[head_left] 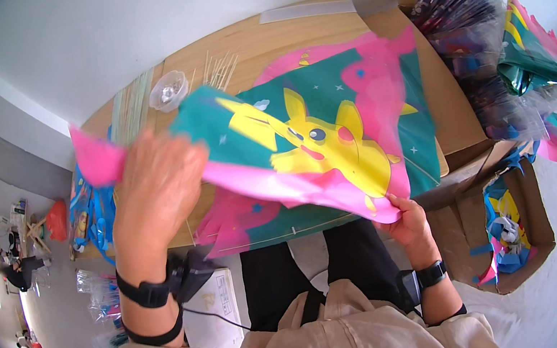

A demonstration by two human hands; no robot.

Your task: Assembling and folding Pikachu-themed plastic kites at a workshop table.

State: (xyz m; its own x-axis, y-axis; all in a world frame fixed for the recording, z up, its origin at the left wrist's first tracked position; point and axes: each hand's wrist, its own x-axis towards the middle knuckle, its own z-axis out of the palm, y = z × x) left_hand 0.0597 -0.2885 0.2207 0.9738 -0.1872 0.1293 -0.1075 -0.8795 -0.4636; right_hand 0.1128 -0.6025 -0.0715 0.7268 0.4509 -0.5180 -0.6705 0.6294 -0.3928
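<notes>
A thin pink and green printed sheet [332,143] with a yellow cartoon animal on it is raised over the table, slanting between my hands. My left hand [165,170], blurred by motion, is closed at its upper left side, where a pink flap sticks out to the left of the fist. Near the table's front edge my right hand [407,225] pinches the sheet's lower pink corner between thumb and fingers. Beneath lies another pink and green sheet [241,216], mostly covered, with a thin rod along its front edge.
Thin rods [221,70], a clear plastic bowl [168,91] and pale strips [133,106] lie at the back of the wooden table [235,39]. Right stand a cardboard box [451,92] and bagged goods [468,35]. A box of scraps [510,232] sits lower right.
</notes>
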